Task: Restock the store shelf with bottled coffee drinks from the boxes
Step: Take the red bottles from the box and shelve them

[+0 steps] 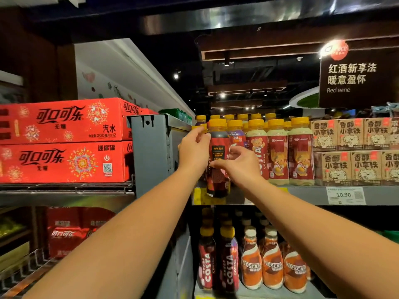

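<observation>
The left hand curls round the shoulder of a dark Costa coffee bottle, fingertips just under its yellow cap. The right hand pinches the red label at mid-body between thumb and fingers. The bottle stands upright at the front left end of the upper shelf, its base showing in front of the shelf's front strip.

Close on its right, a purple-labelled bottle sits just behind, then a packed row of pale Costa latte bottles with more yellow caps behind them. Brown latte cartons fill the rest of the shelf. On its left a grey metal upright closes off the bay, so the bottle sits in the narrow space between post and row. Beyond the post lie stacked red Coca-Cola cases.

A 10.90 price tag hangs on the shelf lip. Below stand Costa bottles and Nescafé bottles.
</observation>
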A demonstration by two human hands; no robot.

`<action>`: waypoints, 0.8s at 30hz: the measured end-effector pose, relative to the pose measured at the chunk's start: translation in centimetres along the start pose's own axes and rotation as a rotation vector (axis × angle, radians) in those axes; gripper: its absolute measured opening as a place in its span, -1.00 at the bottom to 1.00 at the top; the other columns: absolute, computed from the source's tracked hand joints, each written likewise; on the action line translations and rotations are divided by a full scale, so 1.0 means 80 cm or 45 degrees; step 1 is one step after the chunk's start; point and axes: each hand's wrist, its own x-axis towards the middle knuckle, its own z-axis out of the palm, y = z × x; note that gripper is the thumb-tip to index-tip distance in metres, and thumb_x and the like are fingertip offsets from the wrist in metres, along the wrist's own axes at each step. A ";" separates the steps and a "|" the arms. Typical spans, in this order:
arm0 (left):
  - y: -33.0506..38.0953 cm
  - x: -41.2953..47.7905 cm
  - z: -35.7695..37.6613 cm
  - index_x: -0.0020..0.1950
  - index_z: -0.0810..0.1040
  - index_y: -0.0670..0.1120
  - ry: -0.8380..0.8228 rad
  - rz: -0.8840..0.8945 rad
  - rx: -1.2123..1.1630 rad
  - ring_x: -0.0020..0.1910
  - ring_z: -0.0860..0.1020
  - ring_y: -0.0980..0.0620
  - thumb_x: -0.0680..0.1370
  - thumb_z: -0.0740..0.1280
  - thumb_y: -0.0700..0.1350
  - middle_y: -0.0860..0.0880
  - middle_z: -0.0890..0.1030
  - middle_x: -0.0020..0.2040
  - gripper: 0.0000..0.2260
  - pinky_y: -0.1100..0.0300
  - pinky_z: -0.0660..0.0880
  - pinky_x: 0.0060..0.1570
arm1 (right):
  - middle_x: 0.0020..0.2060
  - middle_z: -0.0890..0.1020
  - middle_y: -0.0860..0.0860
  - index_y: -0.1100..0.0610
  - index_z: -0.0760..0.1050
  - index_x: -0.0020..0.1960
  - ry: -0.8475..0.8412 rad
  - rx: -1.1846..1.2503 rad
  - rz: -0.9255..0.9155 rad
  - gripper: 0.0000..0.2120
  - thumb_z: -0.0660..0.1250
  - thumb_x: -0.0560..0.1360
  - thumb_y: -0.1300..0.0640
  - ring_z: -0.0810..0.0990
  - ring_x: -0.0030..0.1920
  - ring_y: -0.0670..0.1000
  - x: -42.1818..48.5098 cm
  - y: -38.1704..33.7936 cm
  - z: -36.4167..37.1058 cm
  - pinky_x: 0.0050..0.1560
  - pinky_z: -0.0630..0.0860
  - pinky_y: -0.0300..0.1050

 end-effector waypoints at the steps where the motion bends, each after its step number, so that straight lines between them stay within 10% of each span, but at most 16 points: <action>1: 0.010 0.004 -0.003 0.34 0.47 -0.07 -0.005 0.024 0.004 0.10 0.48 0.07 0.59 0.26 -0.08 0.00 0.54 0.14 -0.68 0.32 0.43 -0.09 | 0.03 0.63 0.03 0.13 0.50 0.25 0.002 -0.010 -0.012 -0.35 0.58 0.23 -0.04 0.59 0.04 0.03 -0.001 -0.003 0.003 0.12 0.55 0.05; 6: 0.040 0.016 -0.017 0.26 0.50 -0.10 -0.005 0.071 0.094 -0.14 0.51 0.18 0.46 0.44 -0.03 0.09 0.53 -0.10 -0.60 0.36 0.47 -0.18 | 0.00 0.58 -0.06 0.09 0.48 0.27 0.088 -0.041 -0.072 -0.33 0.58 0.23 -0.08 0.54 0.06 -0.04 -0.007 -0.017 0.023 0.06 0.47 -0.16; 9: 0.053 0.028 -0.022 0.28 0.48 -0.06 0.054 0.031 0.274 0.07 0.52 0.01 0.41 0.48 0.04 -0.03 0.54 0.12 -0.51 0.08 0.52 0.05 | -0.04 0.57 -0.11 0.05 0.48 0.26 0.104 0.005 -0.089 -0.38 0.56 0.25 -0.07 0.53 0.00 -0.10 -0.010 -0.025 0.031 0.00 0.47 -0.18; 17: 0.076 0.051 -0.024 0.33 0.43 -0.01 -0.038 0.115 0.279 0.06 0.52 -0.04 0.54 0.34 -0.03 -0.09 0.47 0.20 -0.64 0.09 0.53 -0.03 | 0.15 0.56 -0.01 0.11 0.40 0.35 -0.174 0.158 -0.100 -0.37 0.53 0.34 0.15 0.53 0.14 -0.03 0.003 -0.019 0.019 0.09 0.48 -0.16; 24: 0.096 0.088 -0.036 0.20 0.53 -0.06 -0.191 0.036 0.303 0.11 0.52 -0.07 0.51 0.38 -0.11 -0.10 0.55 0.16 -0.73 0.13 0.48 -0.10 | -0.10 0.56 -0.22 0.05 0.46 0.29 -0.062 0.245 -0.113 -0.37 0.58 0.27 0.17 0.44 -0.24 -0.34 0.008 -0.021 0.047 -0.33 0.32 -0.47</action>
